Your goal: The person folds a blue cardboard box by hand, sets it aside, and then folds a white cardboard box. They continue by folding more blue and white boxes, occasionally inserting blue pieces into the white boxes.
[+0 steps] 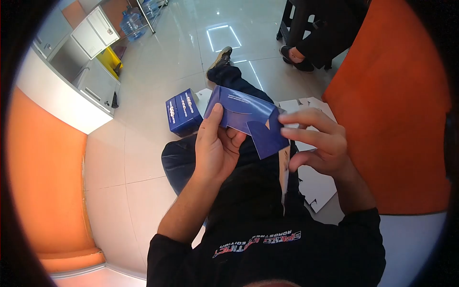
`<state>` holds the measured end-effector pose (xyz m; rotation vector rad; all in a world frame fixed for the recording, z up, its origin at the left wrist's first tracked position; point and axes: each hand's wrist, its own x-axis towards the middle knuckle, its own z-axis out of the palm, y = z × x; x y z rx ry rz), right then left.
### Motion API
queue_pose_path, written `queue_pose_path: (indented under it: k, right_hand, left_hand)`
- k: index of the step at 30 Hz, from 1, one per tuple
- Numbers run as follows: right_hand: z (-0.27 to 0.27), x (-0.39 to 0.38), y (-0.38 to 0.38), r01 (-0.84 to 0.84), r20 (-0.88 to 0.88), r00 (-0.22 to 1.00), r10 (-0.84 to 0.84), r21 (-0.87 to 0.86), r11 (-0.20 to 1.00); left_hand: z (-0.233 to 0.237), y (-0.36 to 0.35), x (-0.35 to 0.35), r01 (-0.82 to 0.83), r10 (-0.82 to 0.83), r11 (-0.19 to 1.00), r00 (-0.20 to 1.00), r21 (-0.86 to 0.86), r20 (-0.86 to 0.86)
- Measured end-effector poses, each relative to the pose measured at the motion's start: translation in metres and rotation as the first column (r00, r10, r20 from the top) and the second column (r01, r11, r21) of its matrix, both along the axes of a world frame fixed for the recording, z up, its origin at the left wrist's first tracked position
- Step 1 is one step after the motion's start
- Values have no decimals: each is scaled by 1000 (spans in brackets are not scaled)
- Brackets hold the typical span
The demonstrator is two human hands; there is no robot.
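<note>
A blue cardboard box (241, 105), partly folded, is held above my lap. My left hand (217, 146) is closed on its left part, thumb on the near face and fingers curled underneath. At the box's right end a blue flap (267, 138) sticks out, and another flap with a brown inner side (284, 179) hangs down. My right hand (320, 138) is at that end, its fingers spread, two fingertips touching the edge by the flap and the thumb lower, beside the hanging flap.
A folded blue box with white print (184, 112) stands on the floor at the left. Flat white cardboard sheets (318, 189) lie at my right. An orange panel (387, 119) borders the right side. Ahead are another person's foot (296, 57), lockers (95, 33) and water bottles (133, 24).
</note>
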<state>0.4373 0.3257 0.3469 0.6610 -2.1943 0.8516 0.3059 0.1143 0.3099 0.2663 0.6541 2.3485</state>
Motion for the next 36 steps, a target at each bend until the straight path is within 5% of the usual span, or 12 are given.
queue_pose_path:
  k: [5, 11, 15, 17, 20, 27, 29, 36]
  right_hand:
    - [9, -13, 15, 22, 368, 930, -2, -48, 999]
    - [11, -20, 9, 98, 375, 918, -131, 107, 989]
    - [12, -26, 17, 67, 267, 958, -104, 146, 987]
    - [21, -24, 31, -77, 416, 903, 110, -95, 993]
    - [27, -16, 37, 85, 601, 799, 17, -141, 986]
    - [28, -1, 26, 298, 628, 768, -122, -183, 937]
    - [30, 2, 23, 432, 569, 761, -313, -83, 898]
    - [12, -3, 29, 402, 484, 849, -212, -331, 854]
  left_hand:
    - [-2, 6, 9, -159, 148, 976, 986, -152, -76]
    - [5, 9, 8, -33, 67, 975, 986, -218, 150]
    - [1, 2, -6, -18, 45, 962, 995, -272, 94]
    - [-1, -4, -10, -16, 15, 938, 1000, -346, -4]
    - [2, -1, -3, -28, 0, 937, 997, -349, -80]
    - [-4, 10, 2, -48, 35, 955, 998, -291, -50]
    - [-12, 8, 0, -84, 55, 970, 990, -228, -129]
    - [-16, 22, 12, -160, 101, 945, 972, -285, -211]
